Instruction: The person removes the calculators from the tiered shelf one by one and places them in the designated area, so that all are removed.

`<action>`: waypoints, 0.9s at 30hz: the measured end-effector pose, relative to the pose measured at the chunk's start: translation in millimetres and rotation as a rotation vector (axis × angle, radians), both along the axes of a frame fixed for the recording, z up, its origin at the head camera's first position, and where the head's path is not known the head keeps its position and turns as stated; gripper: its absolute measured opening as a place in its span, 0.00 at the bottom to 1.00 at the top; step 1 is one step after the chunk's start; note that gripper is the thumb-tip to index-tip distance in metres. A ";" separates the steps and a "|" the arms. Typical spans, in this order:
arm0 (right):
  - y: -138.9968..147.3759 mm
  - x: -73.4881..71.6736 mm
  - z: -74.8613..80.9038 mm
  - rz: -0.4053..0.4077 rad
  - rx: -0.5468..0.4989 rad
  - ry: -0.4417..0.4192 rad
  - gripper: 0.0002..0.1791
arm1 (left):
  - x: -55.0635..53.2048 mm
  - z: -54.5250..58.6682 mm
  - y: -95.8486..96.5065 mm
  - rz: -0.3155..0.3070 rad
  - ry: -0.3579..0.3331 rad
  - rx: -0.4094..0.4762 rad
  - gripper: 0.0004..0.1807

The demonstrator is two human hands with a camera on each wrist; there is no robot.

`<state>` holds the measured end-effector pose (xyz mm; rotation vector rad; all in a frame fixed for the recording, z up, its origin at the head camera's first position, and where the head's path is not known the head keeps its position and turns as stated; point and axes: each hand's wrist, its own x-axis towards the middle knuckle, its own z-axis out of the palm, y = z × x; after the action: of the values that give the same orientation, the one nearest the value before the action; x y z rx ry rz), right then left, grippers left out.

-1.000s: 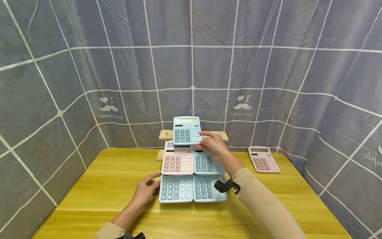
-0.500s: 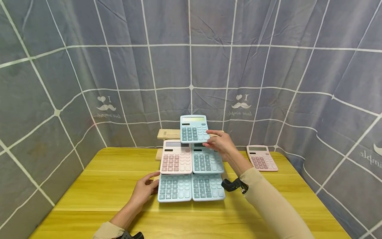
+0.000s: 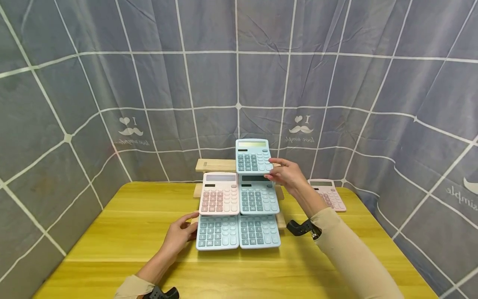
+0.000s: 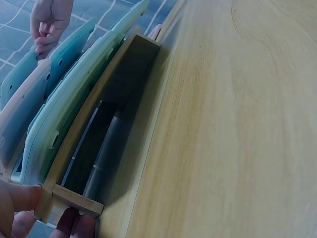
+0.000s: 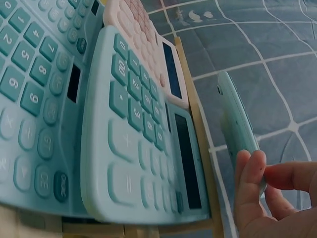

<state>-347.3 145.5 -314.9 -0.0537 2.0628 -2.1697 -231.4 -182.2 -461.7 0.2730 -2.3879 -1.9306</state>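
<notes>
Four calculators (image 3: 220, 194) sit on the wooden rack (image 3: 215, 165) the left hand (image 3: 178, 233) grips, the right hand (image 3: 289, 175) pinches a blue calculator (image 3: 253, 156) by the top tier, and a pink calculator (image 3: 335, 198) lies seemingly unplaced.

My right sleeve (image 3: 349, 245) and left sleeve (image 3: 133, 287) are plain beige. On my right wrist sits a curved black mount (image 3: 297, 228) with a small silvery part (image 3: 315, 235); a second black mount (image 3: 162, 293) sits on my left.

A curtained-off workspace: grey, white-gridded cloth (image 3: 209, 83) (its lettering (image 3: 300, 140) reversed) hangs round three sides of a wood-grain bench (image 3: 130, 232); whether home or office cannot be told.
</notes>
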 end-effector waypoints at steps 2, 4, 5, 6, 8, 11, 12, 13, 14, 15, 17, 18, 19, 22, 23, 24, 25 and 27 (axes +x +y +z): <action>4.8 -0.8 0.9 -0.002 0.007 0.003 0.29 | -0.5 0.8 -0.3 0.001 -0.001 -0.002 0.21; 9.9 -1.0 1.5 -0.006 0.016 0.008 0.29 | -0.8 0.7 -0.9 -0.004 0.001 -0.005 0.21; 12.5 -1.0 1.6 -0.007 0.019 0.009 0.29 | -0.7 1.0 -1.0 -0.004 -0.001 -0.007 0.21; 15.1 -0.7 2.1 -0.006 0.021 0.012 0.29 | -0.5 1.2 -1.1 -0.006 -0.002 -0.011 0.21; 20.3 -0.3 2.5 -0.007 0.023 0.017 0.30 | -0.9 1.1 -1.1 -0.004 -0.007 -0.012 0.21; 27.7 0.3 3.1 -0.005 0.029 0.022 0.30 | -1.3 2.0 -0.3 -0.001 -0.014 -0.016 0.21; 29.9 0.4 3.4 -0.009 0.031 0.021 0.30 | -1.6 2.0 -0.1 0.001 -0.016 -0.017 0.21; 31.9 0.3 3.3 -0.014 0.035 0.018 0.30 | -1.6 2.3 0.0 0.000 -0.017 -0.017 0.21; 33.9 0.4 3.3 -0.015 0.041 0.016 0.30 | -1.4 2.9 0.2 -0.003 -0.016 -0.017 0.21; 35.5 0.5 3.4 -0.021 0.045 0.013 0.30 | -1.3 3.2 0.1 -0.001 -0.017 -0.017 0.21; 38.5 0.8 3.7 -0.029 0.055 0.008 0.30 | -1.4 3.3 -0.2 0.003 -0.016 -0.009 0.20; 40.3 1.0 3.8 -0.030 0.060 0.010 0.30 | -1.3 3.6 -0.3 0.004 -0.015 -0.009 0.20; 42.0 1.3 3.9 -0.033 0.064 0.012 0.30 | -1.1 4.1 -0.4 0.003 -0.014 -0.009 0.21; 48.0 2.1 4.3 -0.042 0.072 0.018 0.30 | -1.6 4.0 -0.3 0.005 -0.014 -0.006 0.21; 50.2 2.4 4.2 -0.044 0.070 0.021 0.30 | -1.4 4.2 -0.1 0.005 -0.013 -0.008 0.21; 52.8 2.7 3.9 -0.046 0.067 0.022 0.30 | -1.2 4.0 0.1 0.004 -0.013 -0.009 0.21; 55.2 3.0 3.4 -0.049 0.065 0.020 0.30 | -1.0 3.5 0.3 0.005 -0.015 -0.008 0.20; 60.8 4.6 2.0 -0.050 0.062 0.018 0.30 | -0.1 2.1 0.7 0.004 -0.014 -0.011 0.20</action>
<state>-342.7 206.3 -312.9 -0.0154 2.1628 -2.1390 -231.4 -181.5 -459.6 0.2910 -2.4039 -1.9202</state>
